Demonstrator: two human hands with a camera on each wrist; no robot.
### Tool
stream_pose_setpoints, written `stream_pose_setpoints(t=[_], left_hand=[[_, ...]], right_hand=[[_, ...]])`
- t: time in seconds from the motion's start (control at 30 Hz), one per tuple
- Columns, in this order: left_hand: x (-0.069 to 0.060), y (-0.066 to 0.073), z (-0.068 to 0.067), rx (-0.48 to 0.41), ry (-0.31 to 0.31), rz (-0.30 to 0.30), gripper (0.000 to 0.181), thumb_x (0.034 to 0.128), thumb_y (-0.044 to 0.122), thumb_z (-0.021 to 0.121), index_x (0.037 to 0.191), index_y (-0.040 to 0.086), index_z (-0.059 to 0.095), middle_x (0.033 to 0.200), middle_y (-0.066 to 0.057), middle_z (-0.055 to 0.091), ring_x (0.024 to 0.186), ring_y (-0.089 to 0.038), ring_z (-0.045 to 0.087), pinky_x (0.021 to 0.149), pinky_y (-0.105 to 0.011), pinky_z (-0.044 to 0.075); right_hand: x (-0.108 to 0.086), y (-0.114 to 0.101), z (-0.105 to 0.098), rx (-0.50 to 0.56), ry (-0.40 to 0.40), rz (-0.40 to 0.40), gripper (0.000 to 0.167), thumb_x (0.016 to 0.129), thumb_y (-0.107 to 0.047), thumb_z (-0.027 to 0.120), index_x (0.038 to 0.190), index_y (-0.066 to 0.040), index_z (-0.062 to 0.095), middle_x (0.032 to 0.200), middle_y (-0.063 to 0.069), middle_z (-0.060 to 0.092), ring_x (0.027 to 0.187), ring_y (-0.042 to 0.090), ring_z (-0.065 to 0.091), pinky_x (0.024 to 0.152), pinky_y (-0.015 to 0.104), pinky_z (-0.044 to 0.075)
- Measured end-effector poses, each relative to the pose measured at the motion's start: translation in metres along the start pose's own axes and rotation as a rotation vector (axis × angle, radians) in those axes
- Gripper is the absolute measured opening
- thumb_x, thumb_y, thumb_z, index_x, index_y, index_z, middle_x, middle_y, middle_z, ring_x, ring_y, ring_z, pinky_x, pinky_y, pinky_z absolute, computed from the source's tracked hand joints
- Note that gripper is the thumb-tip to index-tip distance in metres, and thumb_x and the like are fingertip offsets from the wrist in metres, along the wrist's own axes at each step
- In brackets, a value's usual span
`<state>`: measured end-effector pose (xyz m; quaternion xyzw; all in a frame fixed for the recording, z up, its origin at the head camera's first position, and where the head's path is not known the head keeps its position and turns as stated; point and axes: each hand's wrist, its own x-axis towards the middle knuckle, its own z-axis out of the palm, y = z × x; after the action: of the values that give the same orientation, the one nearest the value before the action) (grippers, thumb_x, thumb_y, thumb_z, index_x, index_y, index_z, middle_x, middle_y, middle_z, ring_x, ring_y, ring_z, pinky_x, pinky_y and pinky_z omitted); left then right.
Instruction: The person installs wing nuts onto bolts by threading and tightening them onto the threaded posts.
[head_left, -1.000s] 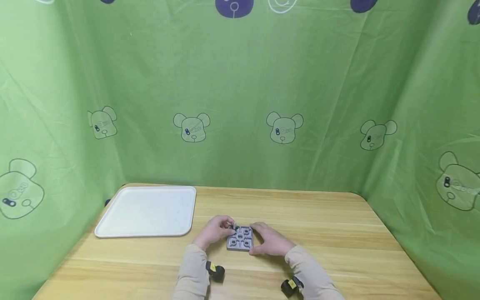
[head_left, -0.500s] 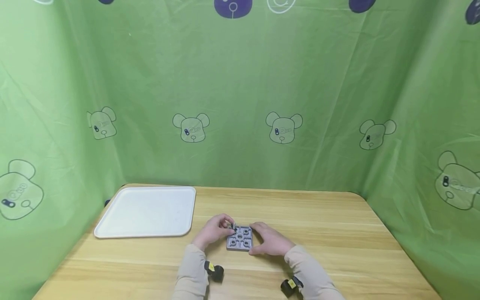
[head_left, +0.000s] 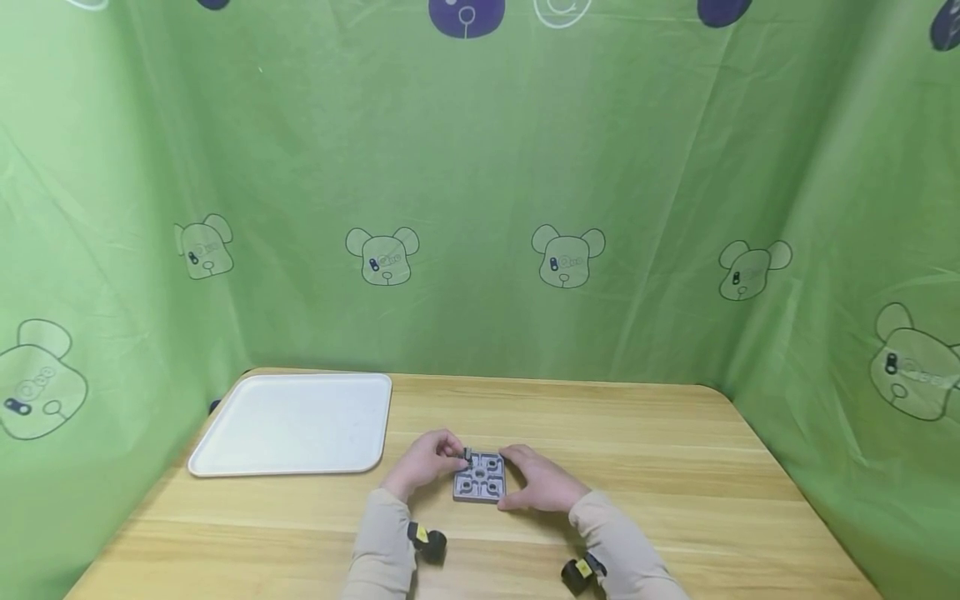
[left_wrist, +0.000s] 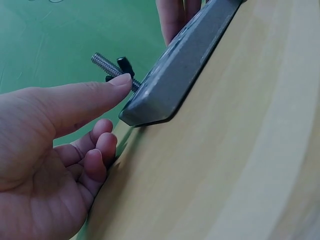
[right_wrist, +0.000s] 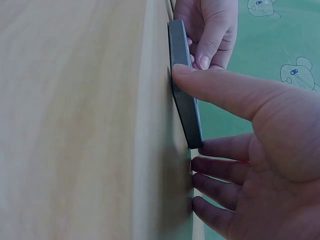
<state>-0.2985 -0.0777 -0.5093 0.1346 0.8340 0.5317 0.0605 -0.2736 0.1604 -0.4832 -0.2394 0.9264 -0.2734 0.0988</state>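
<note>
A square grey metal plate (head_left: 480, 477), with recesses and several holes in its upper face, lies on the table. From its far left corner rises a threaded bolt (left_wrist: 103, 63) carrying a black wing nut (left_wrist: 125, 65). My left hand (head_left: 426, 462) pinches the wing nut; the thumb covers part of it in the left wrist view, and the index finger is hidden there. On the opposite side, my right hand (head_left: 543, 482) holds the plate by its edges. Its thumb (right_wrist: 186, 71) presses the near side while the fingers reach the far right corner.
A white tray (head_left: 292, 425) lies at the back left of the wooden table (head_left: 600, 417). A green printed curtain (head_left: 480, 167) surrounds the table at the back and sides. Each wrist bears a small black camera.
My left fingers have shifted slightly about the wing nut, and its wings stand at a different angle. The plate and my right hand have stayed in place.
</note>
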Motion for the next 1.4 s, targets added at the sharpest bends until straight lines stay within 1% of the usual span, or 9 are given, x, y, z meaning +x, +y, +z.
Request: stream_pose_setpoints(t=[0.2,0.47,0.73,0.93,1.07,1.2,1.3,1.4], left_hand=[[0.002,-0.001,0.001,0.0,-0.007,0.019,0.021,0.0798,0.01,0.074,0.099,0.005,0.066,0.088,-0.003,0.057,0.079,-0.016,0.05,0.07,-0.027,0.043],[0.001,0.0,0.002,0.02,-0.009,0.032,0.023,0.0787,0.011,0.075,0.1,0.007,0.067,0.087,-0.003,0.058,0.078,-0.015,0.05,0.07,-0.026,0.042],[0.0,0.004,0.003,0.083,0.002,0.05,0.023,0.08,0.011,0.075,0.102,0.007,0.068,0.088,-0.006,0.059,0.079,-0.015,0.051,0.071,-0.028,0.042],[-0.002,0.009,0.005,0.121,0.003,0.049,0.021,0.0809,0.012,0.074,0.102,0.009,0.07,0.09,-0.007,0.059,0.082,-0.017,0.051,0.074,-0.031,0.041],[-0.001,0.009,0.005,0.135,0.005,0.058,0.021,0.0814,0.013,0.074,0.102,0.01,0.07,0.09,-0.007,0.058,0.083,-0.017,0.051,0.074,-0.031,0.041],[-0.001,0.008,0.004,0.109,0.006,0.065,0.023,0.0812,0.013,0.074,0.103,0.01,0.069,0.089,-0.006,0.058,0.082,-0.016,0.05,0.073,-0.029,0.041],[-0.002,0.006,0.003,0.057,0.009,0.048,0.026,0.0809,0.012,0.074,0.105,0.009,0.066,0.087,-0.005,0.057,0.078,-0.014,0.05,0.07,-0.027,0.042],[-0.002,0.004,0.002,0.004,0.015,0.023,0.028,0.0801,0.01,0.075,0.104,0.005,0.062,0.087,-0.005,0.056,0.076,-0.014,0.05,0.067,-0.024,0.043]], right_hand=[[0.001,0.001,0.0,-0.005,0.006,-0.01,0.094,0.07,-0.037,0.083,0.144,0.002,0.039,0.147,0.024,0.042,0.133,0.043,0.044,0.109,0.06,0.034],[0.0,-0.001,-0.001,0.003,0.009,-0.014,0.094,0.07,-0.036,0.083,0.143,0.004,0.039,0.146,0.025,0.043,0.133,0.044,0.044,0.109,0.06,0.034],[0.0,-0.001,0.0,-0.002,0.009,-0.018,0.094,0.071,-0.036,0.083,0.144,0.003,0.039,0.146,0.024,0.044,0.132,0.043,0.046,0.108,0.06,0.035],[0.001,0.001,0.0,-0.008,0.01,-0.018,0.094,0.07,-0.037,0.082,0.144,0.003,0.039,0.146,0.024,0.044,0.132,0.043,0.045,0.109,0.06,0.035],[0.0,0.0,-0.001,-0.007,0.008,-0.016,0.094,0.071,-0.037,0.082,0.144,0.003,0.039,0.146,0.024,0.043,0.132,0.043,0.045,0.109,0.061,0.034],[0.0,0.001,0.0,-0.011,0.005,-0.015,0.094,0.071,-0.038,0.082,0.144,0.002,0.038,0.147,0.024,0.043,0.133,0.043,0.044,0.109,0.061,0.034],[0.0,0.001,0.0,-0.016,0.004,-0.016,0.094,0.071,-0.038,0.082,0.144,0.002,0.038,0.146,0.024,0.043,0.133,0.043,0.044,0.109,0.06,0.034],[0.0,0.001,0.0,-0.016,0.004,-0.015,0.094,0.071,-0.038,0.082,0.144,0.002,0.039,0.147,0.024,0.043,0.133,0.043,0.044,0.109,0.06,0.034]])
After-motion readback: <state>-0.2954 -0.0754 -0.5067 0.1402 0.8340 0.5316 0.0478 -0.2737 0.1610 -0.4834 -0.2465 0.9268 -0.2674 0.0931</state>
